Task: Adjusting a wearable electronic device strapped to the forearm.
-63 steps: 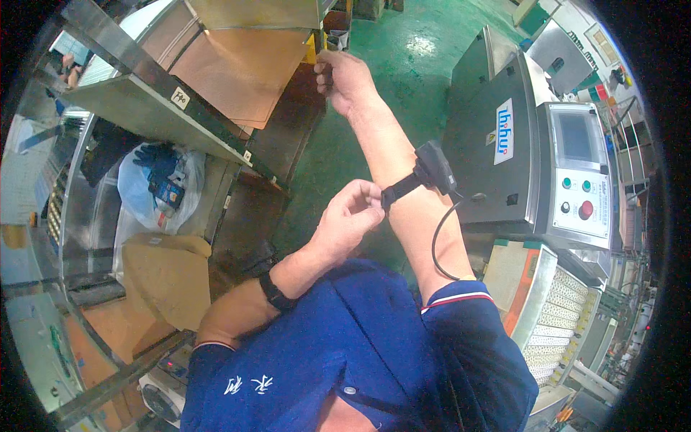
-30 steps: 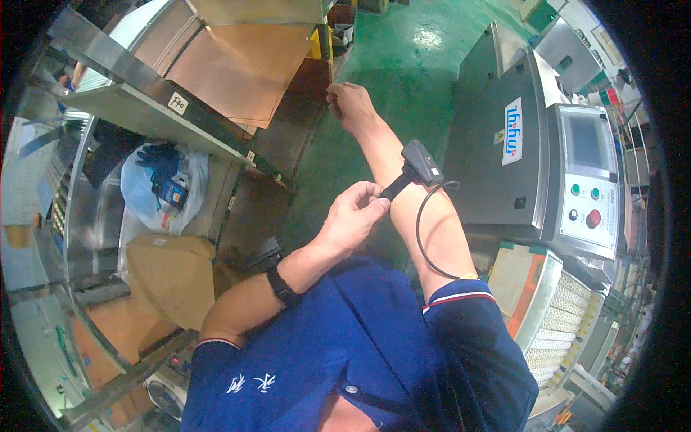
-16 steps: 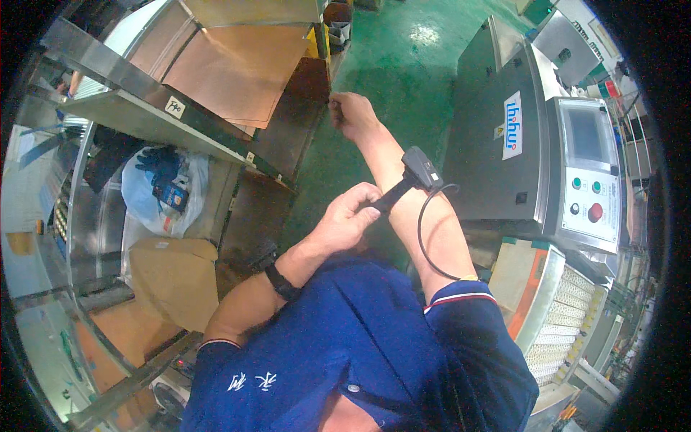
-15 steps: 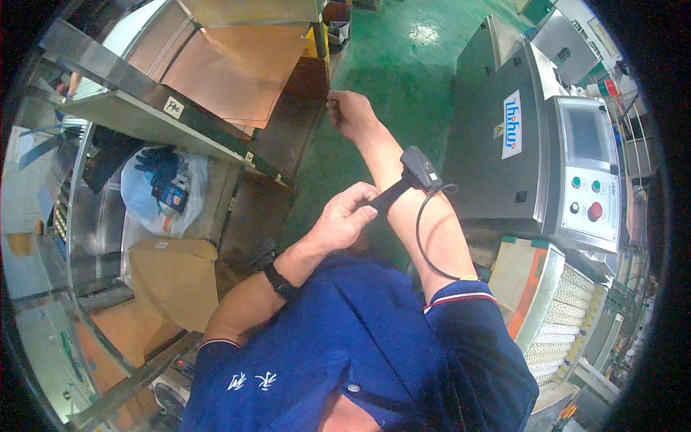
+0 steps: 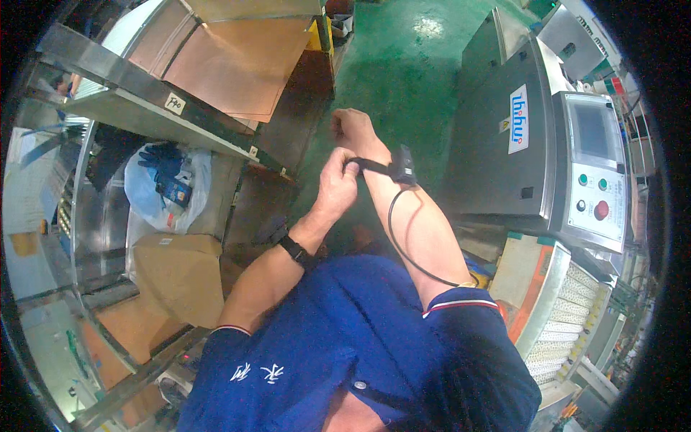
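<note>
My left hand (image 5: 337, 186) pinches the end of a black strap (image 5: 372, 167) between thumb and fingers. The strap lies across my right forearm near the wrist, with a small black box-shaped device (image 5: 403, 167) on it. From the device a thin black cable (image 5: 394, 237) loops along the forearm toward my sleeve. My right hand (image 5: 353, 131) is loosely curled beyond the strap, with nothing seen in it; its fingertips are partly hidden. Another black band (image 5: 292, 250) sits round my left wrist.
At the left stands a metal rack (image 5: 144, 115) with copper-coloured sheets (image 5: 237, 68), a plastic bag (image 5: 144, 194) holding dark gloves, and a brown cardboard piece (image 5: 180, 277). To the right are a grey machine (image 5: 497, 137) with a control panel (image 5: 596, 173), and a roller unit (image 5: 568, 317).
The strap and its device have shifted along my right forearm toward the wrist. My left hand has moved up with the strap end; the right hand has drawn slightly nearer.
</note>
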Tool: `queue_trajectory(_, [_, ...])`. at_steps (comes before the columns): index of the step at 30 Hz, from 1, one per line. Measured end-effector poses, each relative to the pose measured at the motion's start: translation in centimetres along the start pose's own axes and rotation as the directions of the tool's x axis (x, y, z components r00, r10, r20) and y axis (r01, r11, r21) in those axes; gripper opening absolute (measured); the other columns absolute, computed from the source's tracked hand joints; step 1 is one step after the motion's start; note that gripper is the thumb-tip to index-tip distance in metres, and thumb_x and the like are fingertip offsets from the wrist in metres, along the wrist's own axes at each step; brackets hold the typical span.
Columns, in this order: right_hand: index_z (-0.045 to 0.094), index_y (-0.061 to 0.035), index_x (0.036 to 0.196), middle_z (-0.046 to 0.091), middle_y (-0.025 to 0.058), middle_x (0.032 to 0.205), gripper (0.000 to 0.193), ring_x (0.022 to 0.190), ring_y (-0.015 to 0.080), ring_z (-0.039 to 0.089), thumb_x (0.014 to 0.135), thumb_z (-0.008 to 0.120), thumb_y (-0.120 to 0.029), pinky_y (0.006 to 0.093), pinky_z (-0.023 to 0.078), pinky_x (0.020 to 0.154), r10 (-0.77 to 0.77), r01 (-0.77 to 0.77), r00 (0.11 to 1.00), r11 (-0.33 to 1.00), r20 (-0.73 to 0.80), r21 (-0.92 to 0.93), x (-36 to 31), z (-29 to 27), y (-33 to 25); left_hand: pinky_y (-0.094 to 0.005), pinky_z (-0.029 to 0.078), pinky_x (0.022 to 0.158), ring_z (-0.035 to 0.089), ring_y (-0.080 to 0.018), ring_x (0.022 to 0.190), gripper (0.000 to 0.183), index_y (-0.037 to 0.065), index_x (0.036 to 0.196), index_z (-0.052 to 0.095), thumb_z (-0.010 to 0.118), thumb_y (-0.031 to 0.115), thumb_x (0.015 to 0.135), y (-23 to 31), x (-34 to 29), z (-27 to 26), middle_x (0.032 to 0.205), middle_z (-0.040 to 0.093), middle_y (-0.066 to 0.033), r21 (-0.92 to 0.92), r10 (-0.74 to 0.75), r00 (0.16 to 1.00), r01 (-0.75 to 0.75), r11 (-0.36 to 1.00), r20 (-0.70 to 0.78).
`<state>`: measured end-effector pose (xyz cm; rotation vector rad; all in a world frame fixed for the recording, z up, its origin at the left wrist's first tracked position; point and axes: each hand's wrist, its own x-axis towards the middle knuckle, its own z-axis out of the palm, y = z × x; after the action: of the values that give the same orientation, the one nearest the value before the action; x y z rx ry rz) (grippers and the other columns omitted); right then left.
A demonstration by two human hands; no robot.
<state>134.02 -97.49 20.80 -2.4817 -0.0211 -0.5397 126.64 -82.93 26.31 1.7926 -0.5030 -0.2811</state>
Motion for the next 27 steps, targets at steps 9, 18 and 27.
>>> queue_trajectory(9, [0.072,-0.0112,0.089,0.069,0.014,0.091,0.013,0.086,0.0341,0.068,0.08,0.065,-0.017,0.0432,0.054,0.075,0.68,-0.673,0.724,0.733,0.117,-0.1,-5.6,6.6,-0.1,-0.0364,0.048,0.08,0.059,-0.021,0.087,0.01,0.0,0.1,0.058,0.055,0.001,0.091,-5.1,-0.4,-0.5,0.092,0.062,-0.0118,-0.012,-0.248,0.965,0.248,0.969,-0.087])
queue_trajectory(18, [0.064,-0.004,0.082,0.065,0.0126,0.082,0.011,0.082,0.0314,0.064,0.071,0.067,-0.008,0.0385,0.052,0.071,0.327,-0.345,0.938,0.867,0.112,0.359,-3.9,2.3,-1.6,-0.042,0.048,0.078,0.061,-0.0425,0.089,0.011,0.002,0.1,0.054,0.058,0.003,0.089,-6.5,-1.1,-1.6,0.094,0.063,-0.0221,0.217,0.146,0.989,-0.138,0.966,-0.02])
queue_trajectory(27, [0.06,0.0042,0.117,0.062,0.024,0.116,0.049,0.113,0.0388,0.058,0.077,0.063,-0.025,0.0421,0.045,0.099,-0.29,0.199,0.921,0.925,0.262,0.324,-9.7,-2.0,-2.2,-0.0422,0.048,0.08,0.061,-0.0318,0.087,0.012,0.003,0.097,0.057,0.054,0.0,0.086,-6.5,-2.6,0.0,0.091,0.061,-0.0167,-0.044,0.027,0.984,-0.035,0.998,-0.176])
